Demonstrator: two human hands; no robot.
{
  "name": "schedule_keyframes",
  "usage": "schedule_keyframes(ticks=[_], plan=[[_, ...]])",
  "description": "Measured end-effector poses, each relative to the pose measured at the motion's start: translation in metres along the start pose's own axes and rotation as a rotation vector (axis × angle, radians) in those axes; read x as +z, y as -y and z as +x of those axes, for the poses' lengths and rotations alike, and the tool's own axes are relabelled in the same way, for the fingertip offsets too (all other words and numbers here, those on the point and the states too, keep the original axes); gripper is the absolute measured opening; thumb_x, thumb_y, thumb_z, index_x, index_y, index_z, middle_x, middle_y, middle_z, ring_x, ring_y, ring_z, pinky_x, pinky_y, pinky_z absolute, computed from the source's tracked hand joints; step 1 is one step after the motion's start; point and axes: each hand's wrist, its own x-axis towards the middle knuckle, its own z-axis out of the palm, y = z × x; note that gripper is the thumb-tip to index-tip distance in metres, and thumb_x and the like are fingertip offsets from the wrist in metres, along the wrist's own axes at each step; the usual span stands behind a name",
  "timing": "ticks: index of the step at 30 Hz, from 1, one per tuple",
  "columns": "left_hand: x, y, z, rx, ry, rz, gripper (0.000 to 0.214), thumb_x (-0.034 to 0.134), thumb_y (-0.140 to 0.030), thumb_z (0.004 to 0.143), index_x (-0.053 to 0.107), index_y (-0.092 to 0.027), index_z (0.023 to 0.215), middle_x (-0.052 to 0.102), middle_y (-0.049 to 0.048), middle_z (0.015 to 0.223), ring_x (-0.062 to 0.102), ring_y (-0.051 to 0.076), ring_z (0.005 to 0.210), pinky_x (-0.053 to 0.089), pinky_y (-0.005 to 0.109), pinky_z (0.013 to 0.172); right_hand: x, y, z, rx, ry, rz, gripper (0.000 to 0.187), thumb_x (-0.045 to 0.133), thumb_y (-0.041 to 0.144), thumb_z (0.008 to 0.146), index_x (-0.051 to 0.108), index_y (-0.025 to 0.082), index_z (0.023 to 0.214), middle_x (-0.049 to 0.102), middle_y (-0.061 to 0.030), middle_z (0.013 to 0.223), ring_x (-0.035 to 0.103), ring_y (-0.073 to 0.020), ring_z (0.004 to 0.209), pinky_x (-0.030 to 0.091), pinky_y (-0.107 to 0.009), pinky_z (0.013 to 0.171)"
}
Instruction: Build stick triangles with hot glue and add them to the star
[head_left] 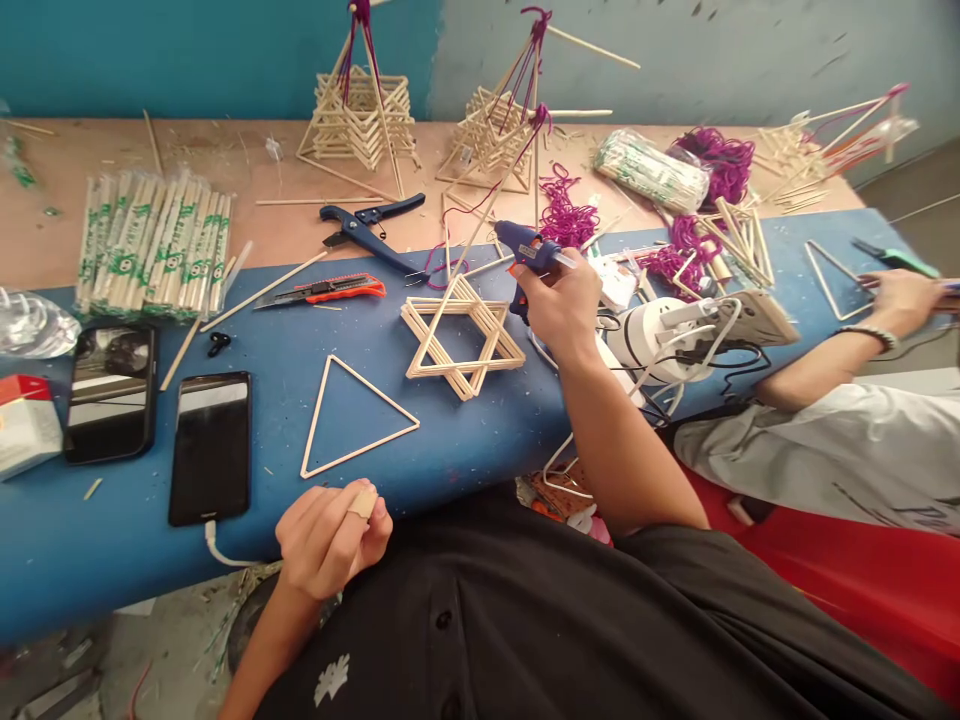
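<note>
"What sort of place are we in?"
"A craft workshop, it seems. A long, partly blue-covered workbench runs left to right along a teal and grey wall, with bagged wooden sticks at the left and a utility knife and hand cutters near the middle."
"What marks it as one?"
"A glue gun is held beside a star-shaped stack of sticks. At the far side, stick frames stand tied with purple yarn, and at the right another person's hand is at the bench."
</note>
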Motion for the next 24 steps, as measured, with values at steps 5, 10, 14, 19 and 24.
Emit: schedule_keyframes(ticks=[5,10,14,19,24], plan=[[0.000,0.000,-0.003,0.010,-0.006,0.015,0.020,0.075,-0.003,0.087,0.068,-0.015,0.101,0.082,0.0091,0.078,0.075,0.019,0.055,0.058,0.030,0.051,0.009,0.004,0.000,0.005,0.048,-0.017,0.017,0.079,0.036,0.082,0.065,0.025,0.082,0.070,-0.0041,0.076,0.064,-0.0260,0.074,0.058,-0.050,0.087],[0.000,0.000,-0.003,0.021,0.011,0.006,0.020,0.075,-0.002,0.086,0.070,-0.011,0.102,0.082,0.0110,0.079,0.075,0.019,0.057,0.057,0.030,0.055,0.008,0.007,0.000,-0.036,0.075,-0.042,0.017,0.078,0.038,0.082,0.066,0.026,0.080,0.075,-0.0077,0.081,0.068,-0.0294,0.081,0.059,-0.053,0.094],[-0.001,-0.001,-0.004,0.016,0.009,0.012,0.023,0.076,-0.002,0.085,0.070,-0.014,0.103,0.083,0.0096,0.082,0.074,0.018,0.057,0.057,0.029,0.055,0.001,0.006,-0.003,-0.047,0.113,-0.083,0.019,0.079,0.041,0.083,0.072,0.024,0.087,0.077,-0.0099,0.089,0.071,-0.0306,0.086,0.057,-0.056,0.098],[-0.006,-0.002,-0.009,-0.004,-0.002,0.059,0.030,0.078,-0.003,0.081,0.071,-0.018,0.105,0.083,0.0063,0.084,0.074,0.018,0.058,0.057,0.029,0.056,-0.020,-0.012,-0.021,-0.082,0.058,-0.142,0.035,0.078,0.048,0.087,0.075,0.020,0.107,0.078,-0.0122,0.103,0.071,-0.0294,0.091,0.055,-0.057,0.102],[-0.011,0.003,-0.017,-0.027,-0.053,0.190,0.038,0.086,-0.010,0.077,0.071,-0.017,0.111,0.081,0.0050,0.081,0.071,0.018,0.059,0.055,0.031,0.055,-0.048,-0.026,-0.061,-0.216,-0.130,-0.067,0.025,0.072,0.041,0.094,0.074,0.020,0.108,0.074,-0.0081,0.095,0.056,-0.0172,0.066,0.052,-0.043,0.076]])
